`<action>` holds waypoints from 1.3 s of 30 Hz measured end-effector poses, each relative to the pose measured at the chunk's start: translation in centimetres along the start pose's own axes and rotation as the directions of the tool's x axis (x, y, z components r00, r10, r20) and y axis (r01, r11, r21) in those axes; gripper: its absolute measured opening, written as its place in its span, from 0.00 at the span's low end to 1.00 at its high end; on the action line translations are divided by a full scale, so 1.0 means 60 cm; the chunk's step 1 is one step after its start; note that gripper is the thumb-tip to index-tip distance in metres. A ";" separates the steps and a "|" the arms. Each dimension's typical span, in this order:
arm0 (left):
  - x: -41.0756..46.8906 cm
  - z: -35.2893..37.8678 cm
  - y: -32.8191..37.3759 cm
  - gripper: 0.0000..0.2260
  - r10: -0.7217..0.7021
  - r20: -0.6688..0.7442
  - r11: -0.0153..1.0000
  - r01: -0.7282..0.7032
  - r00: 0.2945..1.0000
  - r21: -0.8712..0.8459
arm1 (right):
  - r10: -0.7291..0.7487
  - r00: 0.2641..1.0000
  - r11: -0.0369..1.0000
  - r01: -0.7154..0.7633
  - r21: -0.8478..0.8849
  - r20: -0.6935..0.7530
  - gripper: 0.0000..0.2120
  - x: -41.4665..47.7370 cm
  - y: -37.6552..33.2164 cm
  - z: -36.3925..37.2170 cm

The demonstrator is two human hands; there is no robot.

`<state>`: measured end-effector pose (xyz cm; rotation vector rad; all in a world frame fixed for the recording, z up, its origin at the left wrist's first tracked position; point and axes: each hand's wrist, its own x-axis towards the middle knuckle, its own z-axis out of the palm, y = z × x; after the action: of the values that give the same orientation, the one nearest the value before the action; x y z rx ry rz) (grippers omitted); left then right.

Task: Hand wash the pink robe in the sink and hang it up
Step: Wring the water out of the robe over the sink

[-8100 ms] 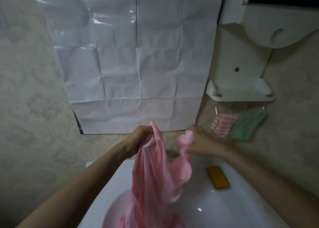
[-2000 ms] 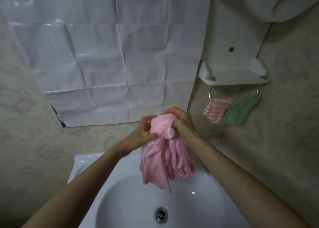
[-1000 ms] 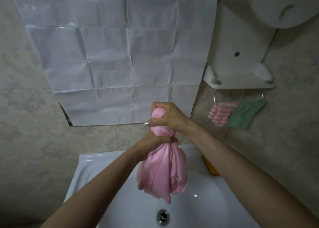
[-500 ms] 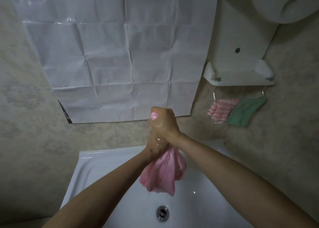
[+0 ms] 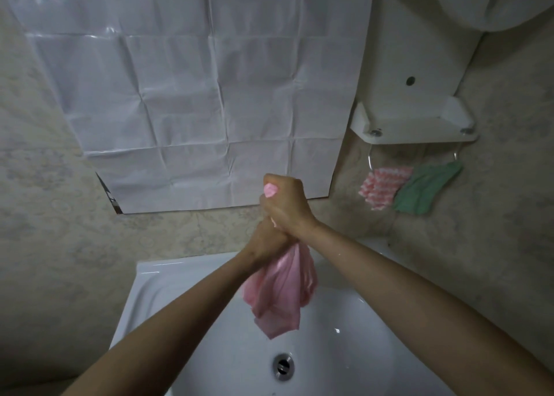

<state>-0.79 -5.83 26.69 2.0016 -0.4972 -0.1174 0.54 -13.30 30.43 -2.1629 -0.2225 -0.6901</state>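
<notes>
Wringing looks to be the step in hand: the pink robe (image 5: pixel 278 293) is bunched into a rope above the white sink (image 5: pixel 168 281). The right hand (image 5: pixel 284 203) is fisted round its upper end, with a pink nub poking out above the curled fingers. The left hand (image 5: pixel 266 242) is clenched round the cloth just beneath, the two fists touching. Below them the loose tail of the robe hangs free over the basin, short of the drain (image 5: pixel 283 365) and clear of the porcelain. To do this well, I judge the fists should turn against each other directly over the bowl, so the water falls into it and not onto the rim or floor. Only the stretch inside the hands gets squeezed, and the hanging tail likely holds most of the water, so the grip would need to work downward in stages. The fabric looks thin and slick, so a firm hold matters, though a hard twist could strain the seams. The ring under the shelf (image 5: pixel 413 125) at the right already carries a striped cloth (image 5: pixel 386 185) and a green cloth (image 5: pixel 425 188), so hanging may need another spot.
</notes>
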 end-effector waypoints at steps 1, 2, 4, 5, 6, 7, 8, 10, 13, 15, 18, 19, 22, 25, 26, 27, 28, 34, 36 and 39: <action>0.000 -0.014 0.002 0.20 0.006 0.091 0.999 -0.003 0.996 -0.034 | 0.030 0.999 0.997 -0.031 0.070 0.019 0.20 0.006 0.002 -0.005; 0.002 -0.030 -0.001 0.31 0.015 0.180 0.995 0.004 0.983 -0.101 | 0.049 0.998 0.990 -0.055 0.130 0.050 0.19 0.010 0.005 -0.011; -0.003 -0.058 0.006 0.44 0.006 0.310 0.980 0.057 0.951 -0.193 | 0.051 0.992 0.970 -0.076 0.231 0.112 0.15 0.013 0.009 -0.022; -0.005 -0.063 0.009 0.46 0.033 0.315 0.977 0.036 0.949 -0.210 | 0.044 0.989 0.955 -0.083 0.284 0.142 0.14 0.014 0.007 -0.026; -0.005 -0.062 0.011 0.44 0.048 0.289 0.963 0.033 0.956 -0.268 | 0.037 0.985 0.933 -0.095 0.347 0.171 0.14 0.014 0.004 -0.026; -0.001 -0.061 0.011 0.39 0.041 0.245 0.947 0.040 0.969 -0.318 | 0.038 0.980 0.909 -0.114 0.401 0.194 0.14 0.016 0.000 -0.026; 0.001 -0.060 0.014 0.34 0.016 0.195 0.928 0.058 0.981 -0.368 | 0.042 0.978 0.890 -0.129 0.438 0.203 0.15 0.016 -0.006 -0.026; 0.004 -0.058 0.022 0.23 -0.036 0.153 0.931 0.089 0.988 -0.353 | 0.060 0.975 0.865 -0.158 0.477 0.213 0.16 0.018 -0.015 -0.027; 0.006 -0.058 0.027 0.16 -0.051 0.190 0.968 0.095 0.980 -0.230 | 0.044 0.956 0.849 -0.189 0.493 0.291 0.16 0.015 -0.021 -0.039; 0.003 -0.055 0.036 0.15 -0.039 0.162 0.959 0.082 0.986 -0.272 | -0.058 0.907 0.872 -0.158 0.464 0.417 0.25 0.021 -0.023 -0.058; 0.002 -0.047 0.047 0.13 -0.018 0.043 0.949 0.031 0.999 -0.313 | -0.089 0.788 0.825 -0.284 0.488 0.609 0.34 0.047 -0.020 -0.087; 0.003 -0.044 0.053 0.13 -0.041 0.027 0.948 0.048 0.999 -0.316 | -0.080 0.753 0.800 -0.342 0.493 0.653 0.36 0.054 -0.022 -0.094; -0.003 -0.041 0.069 0.10 -0.049 0.047 0.941 0.062 0.998 -0.334 | -0.146 0.634 0.803 -0.373 0.465 0.760 0.31 0.067 -0.012 -0.097; 0.000 -0.049 0.076 0.09 -0.132 0.101 0.895 0.162 0.986 -0.414 | -0.195 0.662 0.919 -0.135 0.370 0.724 0.26 0.064 -0.029 -0.093; -0.008 -0.042 0.059 0.16 -0.110 0.203 0.893 0.186 0.973 -0.409 | -0.196 0.716 0.939 -0.059 0.338 0.670 0.26 0.060 -0.037 -0.088; -0.004 -0.046 0.042 0.23 -0.149 0.156 0.913 0.196 0.976 -0.357 | -0.196 0.784 0.943 -0.014 0.333 0.589 0.23 0.054 -0.044 -0.081; 0.011 -0.043 0.058 0.22 -0.390 0.082 0.920 0.385 0.917 0.078 | -0.176 0.856 0.927 -0.023 0.375 0.487 0.19 0.048 -0.046 -0.070; 0.003 -0.038 0.074 0.05 0.068 -0.080 0.987 -0.079 0.994 -0.140 | 0.226 0.969 0.752 -0.241 0.614 0.104 0.17 0.031 -0.073 -0.046; 0.013 -0.025 0.058 0.04 0.054 -0.081 0.987 -0.065 0.995 -0.150 | 0.309 0.950 0.768 -0.279 0.576 0.048 0.18 0.029 -0.075 -0.044; 0.016 -0.015 0.050 0.07 0.011 -0.139 0.987 -0.032 0.990 -0.155 | 0.372 0.928 0.774 -0.298 0.559 -0.019 0.17 0.029 -0.075 -0.029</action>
<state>-0.51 -6.62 29.88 1.8353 -0.4085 -0.0045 -0.42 -11.94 35.26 -1.5391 0.0418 -0.4785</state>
